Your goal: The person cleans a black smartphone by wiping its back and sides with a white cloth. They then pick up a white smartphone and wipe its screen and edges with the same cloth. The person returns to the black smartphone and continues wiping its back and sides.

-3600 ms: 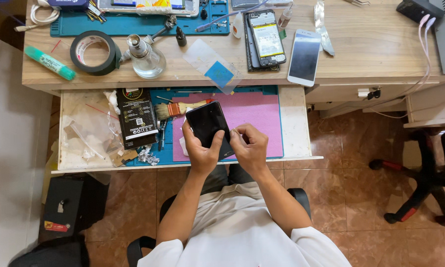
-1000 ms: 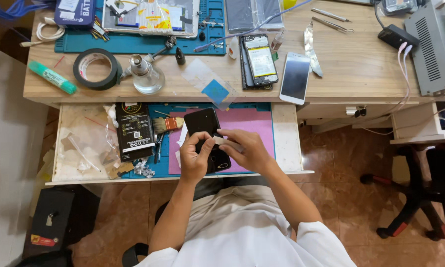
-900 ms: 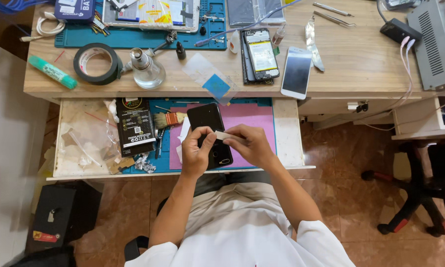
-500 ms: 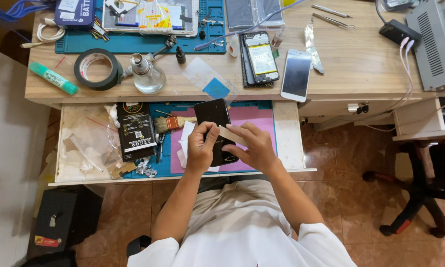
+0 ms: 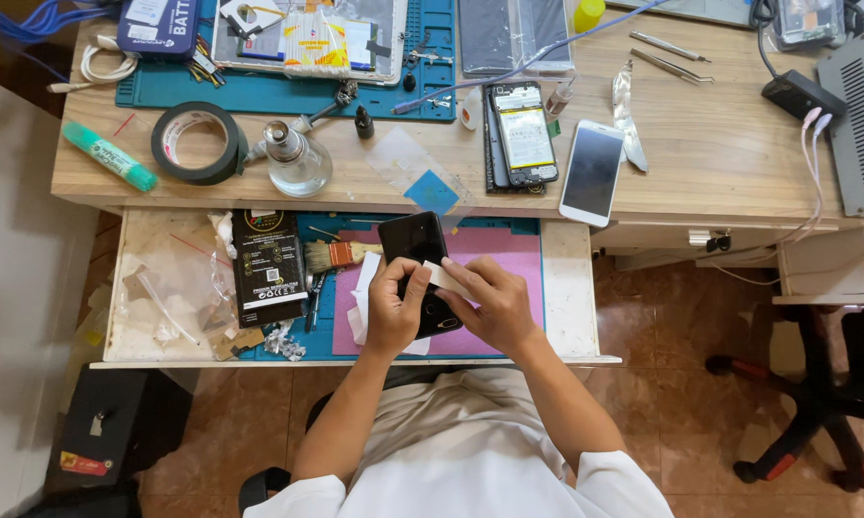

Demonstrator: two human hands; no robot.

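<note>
— What is changing since a moment ago?

— The right hand (image 5: 494, 307) is now pinching a pale strip (image 5: 446, 279) across the black phone (image 5: 419, 269), held by the left hand (image 5: 392, 312) over the pink mat (image 5: 509, 278).

— Anything hidden?

— Fingers are covering the phone's lower half. It is lying lengthwise, pointing toward the desk (image 5: 720, 163).

My phone (image 5: 420, 264) is glossy black, the strip (image 5: 448, 279) I pinch looks white, perhaps cream, over a pink mat (image 5: 502, 278) edged in teal.
</note>
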